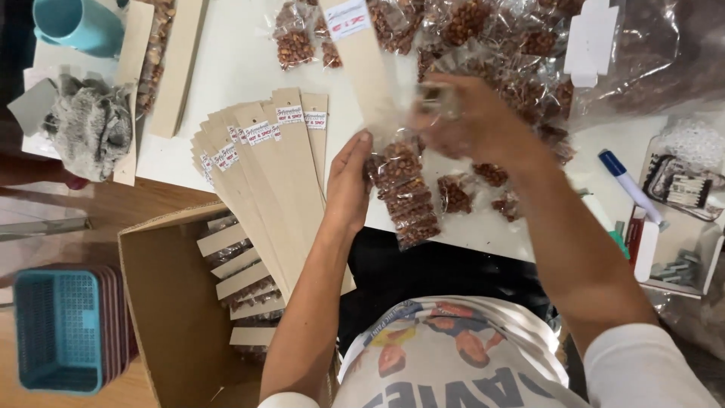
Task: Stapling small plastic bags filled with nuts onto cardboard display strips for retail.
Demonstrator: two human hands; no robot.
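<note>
over the near edge of the white surface [242, 60], your left hand [349, 181] stands with its palm against the side of a long clear plastic sleeve packed with brown coated nuts [404, 196]; its fingers are straight and released, pressed to the sleeve rather than curled about it. your right hand [472, 121] is blurred, clenched on the sleeve's upper end just where it meets a long pale cardboard strip with a white label at its top [362, 60]. the strip runs up and away from you, tilted a little to the left, and the sleeve hangs from it down across the surface's edge.

just left of your left hand lies a fanned stack of the same pale labelled strips [260, 174], reaching from the surface down over an open brown cardboard box [166, 302] that holds finished strips with nut sleeves. beyond your right hand is a heap of clear bags of the same nuts [498, 38]. to the right lie a white marker with a blue cap [628, 183] and a small clear bag of staple bars [686, 185]. at far left, well apart, are a crumpled grey cloth [91, 125], a teal cup [79, 24] and a blue plastic basket [59, 329].
</note>
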